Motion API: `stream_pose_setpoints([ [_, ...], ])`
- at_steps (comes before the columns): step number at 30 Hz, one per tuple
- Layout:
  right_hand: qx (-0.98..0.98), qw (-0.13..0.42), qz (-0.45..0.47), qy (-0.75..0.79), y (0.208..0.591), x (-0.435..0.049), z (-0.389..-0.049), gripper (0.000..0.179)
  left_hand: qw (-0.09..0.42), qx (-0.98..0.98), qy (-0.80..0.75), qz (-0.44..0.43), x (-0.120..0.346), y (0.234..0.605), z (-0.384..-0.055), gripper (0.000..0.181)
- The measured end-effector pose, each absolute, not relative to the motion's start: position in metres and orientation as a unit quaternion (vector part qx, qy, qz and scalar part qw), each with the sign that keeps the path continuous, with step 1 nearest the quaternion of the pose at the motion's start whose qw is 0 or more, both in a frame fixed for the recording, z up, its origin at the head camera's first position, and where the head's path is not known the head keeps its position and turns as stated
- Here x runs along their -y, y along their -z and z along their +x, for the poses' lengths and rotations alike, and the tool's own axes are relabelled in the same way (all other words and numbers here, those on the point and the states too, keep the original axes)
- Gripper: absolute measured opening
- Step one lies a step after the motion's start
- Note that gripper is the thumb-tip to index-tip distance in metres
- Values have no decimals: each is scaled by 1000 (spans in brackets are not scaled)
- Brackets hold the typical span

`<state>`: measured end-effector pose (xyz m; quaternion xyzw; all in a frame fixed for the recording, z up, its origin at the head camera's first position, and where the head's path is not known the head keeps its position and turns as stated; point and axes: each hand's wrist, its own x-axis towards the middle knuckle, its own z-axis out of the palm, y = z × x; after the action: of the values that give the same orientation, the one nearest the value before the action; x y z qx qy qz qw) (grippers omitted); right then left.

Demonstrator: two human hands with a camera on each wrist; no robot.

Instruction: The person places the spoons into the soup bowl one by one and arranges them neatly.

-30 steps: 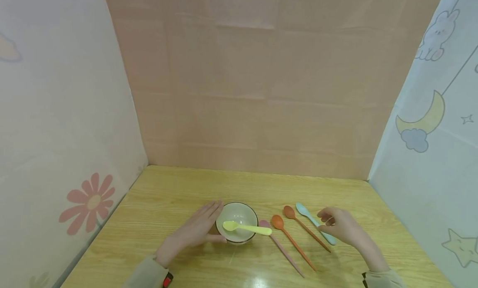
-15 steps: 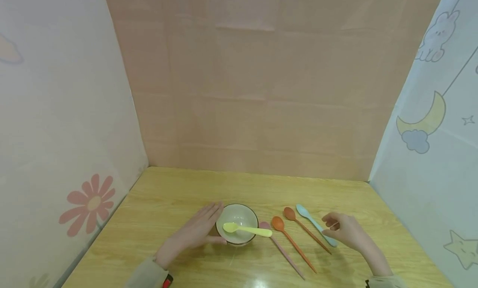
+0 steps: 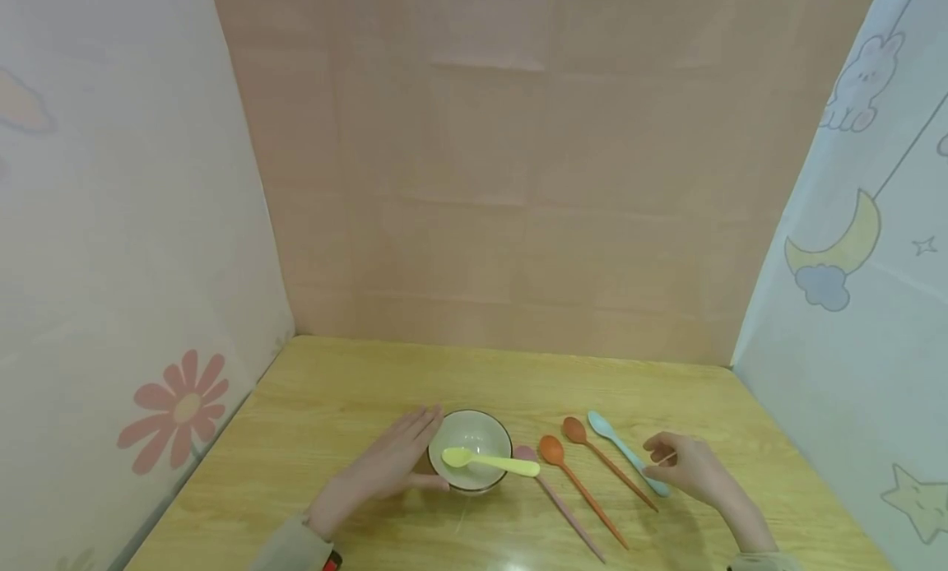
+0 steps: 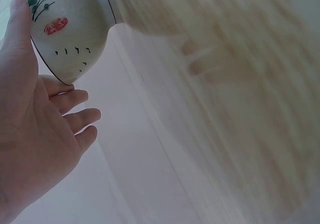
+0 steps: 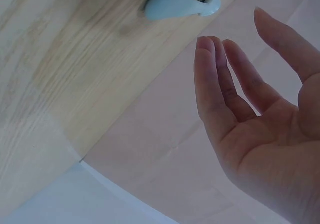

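A white bowl (image 3: 474, 429) with a dark rim stands near the middle of the table; painted green and red marks show on its outside in the left wrist view. A yellow spoon (image 3: 492, 462) lies across it, handle over the right rim. My left hand (image 3: 385, 464) rests against the bowl's left side, fingers nearly straight and thumb at the front. Beside the handle end of a light blue spoon (image 3: 620, 447) is my right hand (image 3: 689, 470), fingers loosely bent, apart from the spoon (image 5: 180, 5) in the right wrist view and holding nothing.
Between the bowl and the blue spoon lie a pink spoon (image 3: 561, 505), an orange spoon (image 3: 585, 494) and a brownish-orange spoon (image 3: 613, 464), all slanting. The wooden table (image 3: 355, 373) ends at a plain back panel (image 3: 444, 184), with printed sheets at both sides.
My right hand has shifted slightly to the right, along the blue spoon's handle end. The left hand, bowl and spoons keep their places, while the head view has tilted up slightly.
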<state>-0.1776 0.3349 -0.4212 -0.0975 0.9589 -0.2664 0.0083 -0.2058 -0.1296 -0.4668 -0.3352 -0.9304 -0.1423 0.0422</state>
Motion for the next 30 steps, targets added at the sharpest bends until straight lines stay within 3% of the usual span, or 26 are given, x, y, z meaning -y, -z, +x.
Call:
stream_pose_setpoints([
  [30,-957,47,-78,276,441,-348,-190,37,37,931,149,-330,130,471,-207,106],
])
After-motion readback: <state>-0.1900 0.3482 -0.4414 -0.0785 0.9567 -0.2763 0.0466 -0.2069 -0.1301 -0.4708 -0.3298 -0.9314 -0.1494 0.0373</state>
